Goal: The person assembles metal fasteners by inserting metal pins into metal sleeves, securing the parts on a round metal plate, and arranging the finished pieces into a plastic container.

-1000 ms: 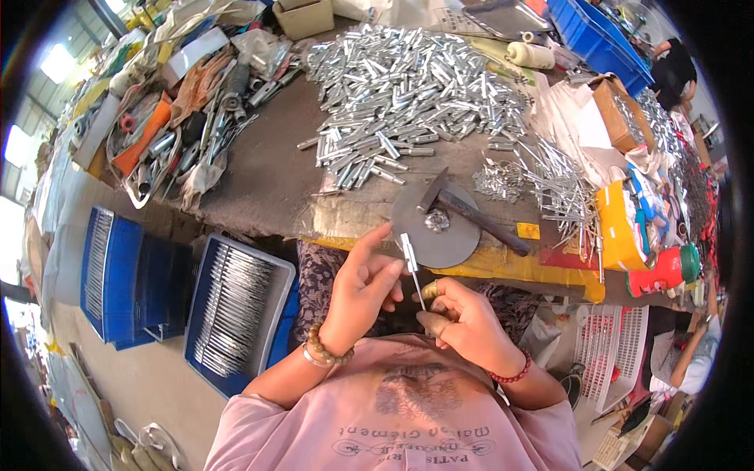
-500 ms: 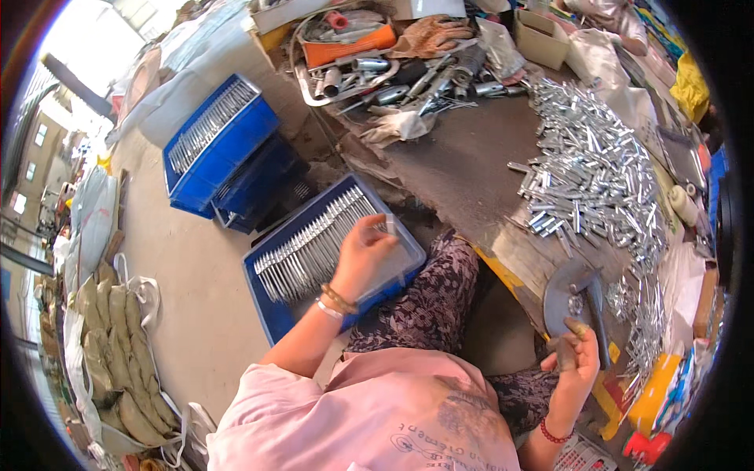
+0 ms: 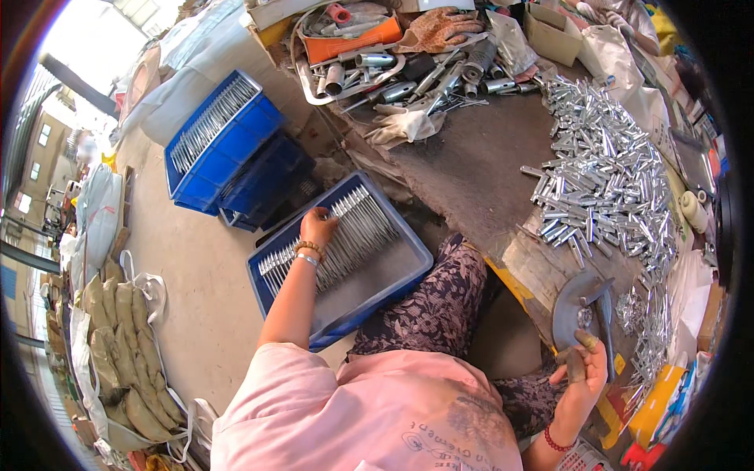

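My left hand is over a blue crate, its fingers curled down at the far ends of a close row of slim silver metal rods. What its fingertips grip is hidden among the rods. My right hand is at the bench's near edge, with covers on the thumb and a finger. Its fingers are apart and hold nothing that I can see. Just beyond it stands a round grey metal disc with a small bolt-like piece and a lever beside it.
A large heap of shiny metal sleeves covers the bench's right side. Tools, sockets and gloves lie at its far end. Stacked blue crates stand on the floor at left, a bulging sack nearer. Another person's hand shows far right.
My left hand has moved left from the right end of the rod row to its middle, fingers now down on the rods. The right hand stays by the disc, nearly unmoved.
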### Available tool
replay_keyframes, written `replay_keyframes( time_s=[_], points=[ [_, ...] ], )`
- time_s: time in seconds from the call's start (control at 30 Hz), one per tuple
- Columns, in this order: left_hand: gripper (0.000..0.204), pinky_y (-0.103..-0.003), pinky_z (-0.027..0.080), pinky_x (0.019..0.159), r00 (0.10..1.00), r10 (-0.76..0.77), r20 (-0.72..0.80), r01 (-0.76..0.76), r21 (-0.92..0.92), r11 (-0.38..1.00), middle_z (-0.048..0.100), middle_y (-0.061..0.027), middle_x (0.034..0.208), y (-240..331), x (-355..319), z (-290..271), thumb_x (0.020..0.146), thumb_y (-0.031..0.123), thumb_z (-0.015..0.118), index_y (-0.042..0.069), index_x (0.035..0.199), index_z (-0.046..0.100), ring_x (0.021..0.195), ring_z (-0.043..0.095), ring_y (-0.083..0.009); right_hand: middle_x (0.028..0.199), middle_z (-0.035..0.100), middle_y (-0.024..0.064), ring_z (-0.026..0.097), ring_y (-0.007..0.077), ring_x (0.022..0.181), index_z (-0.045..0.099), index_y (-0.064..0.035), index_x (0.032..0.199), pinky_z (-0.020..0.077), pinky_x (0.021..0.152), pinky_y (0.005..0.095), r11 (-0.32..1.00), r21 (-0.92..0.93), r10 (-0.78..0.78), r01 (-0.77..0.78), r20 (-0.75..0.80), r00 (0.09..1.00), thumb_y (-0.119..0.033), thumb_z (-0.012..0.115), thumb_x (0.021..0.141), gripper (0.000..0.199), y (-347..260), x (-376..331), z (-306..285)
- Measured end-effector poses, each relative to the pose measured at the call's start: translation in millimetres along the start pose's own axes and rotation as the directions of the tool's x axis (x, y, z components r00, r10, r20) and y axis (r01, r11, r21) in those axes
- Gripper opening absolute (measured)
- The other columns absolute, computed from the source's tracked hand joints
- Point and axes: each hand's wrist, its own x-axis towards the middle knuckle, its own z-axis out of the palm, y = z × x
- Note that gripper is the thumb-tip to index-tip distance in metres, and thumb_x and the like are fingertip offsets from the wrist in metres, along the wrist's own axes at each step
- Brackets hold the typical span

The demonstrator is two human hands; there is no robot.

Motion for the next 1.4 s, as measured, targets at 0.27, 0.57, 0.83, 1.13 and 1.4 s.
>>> replay_keyframes(
  time_s=[0.27,0.57,0.83,1.13,1.4],
  points=[
    [0.036,-0.039,0.056,0.073,0.953,0.232,-0.197,-0.199,0.174,0.964,0.077,-0.0140,0.089,46.7,-43.1,-14.3,0.092,0.032,0.086,0.007,0.114,0.074,0.078,0.073,-0.0258,0.100,0.071,0.0072,0.065,0.0106,0.066,0.068,0.0032,0.126,0.0515,0.059,0.0234,1.000,0.024,0.016,-0.020,0.167,0.986,-0.009,0.069,0.105,0.024,-10.0,-2.4,4.5],
    [0.022,-0.026,0.051,0.068,0.312,0.947,0.074,-0.898,-0.302,0.320,0.067,-0.0027,0.091,297.2,-212.6,46.8,0.088,-0.001,0.081,0.005,0.108,0.074,0.076,0.063,-0.0114,0.096,0.075,0.0060,0.066,0.0074,0.071,0.069,0.0018,0.128,0.0546,0.065,0.0230,0.999,0.049,0.010,-0.021,0.210,0.978,-0.002,0.064,0.105,0.024,-9.7,-5.7,1.2],
    [0.022,-0.044,0.057,0.088,-0.129,0.886,0.445,-0.961,-0.275,-0.002,0.068,-0.0061,0.110,359.5,-260.0,116.1,0.088,0.012,0.076,0.011,0.110,0.077,0.105,0.068,-0.0313,0.098,0.075,0.0058,0.068,0.0070,0.078,0.070,0.0026,0.126,0.0566,0.070,0.0244,1.000,0.007,0.005,-0.007,0.161,0.987,-0.006,0.070,0.103,0.024,-19.3,-27.9,-30.5],
    [0.016,-0.045,0.055,0.082,-0.222,0.808,0.545,-0.955,-0.288,-0.069,0.067,-0.0101,0.102,360.7,-256.5,118.2,0.087,0.004,0.075,0.007,0.102,0.073,0.099,0.067,-0.0343,0.102,0.075,0.0116,0.075,0.0314,0.090,0.076,-0.0082,0.108,0.0597,0.075,0.0394,0.660,-0.641,-0.546,0.393,-0.049,0.836,-0.002,0.077,0.087,0.022,-12.5,-23.4,-77.1],
    [0.019,-0.024,0.056,0.068,0.248,0.775,0.581,-0.383,-0.676,0.630,0.072,-0.0037,0.105,333.4,-285.4,103.9,0.104,-0.001,0.066,0.003,0.123,0.065,0.087,0.067,-0.0087,0.094,0.060,0.0076,0.067,0.0282,0.088,0.071,-0.0092,0.090,0.0560,0.071,0.0416,0.208,-0.969,-0.675,0.134,-0.043,0.737,-0.004,0.073,0.081,0.011,-3.1,22.5,-140.8]
  ],
)
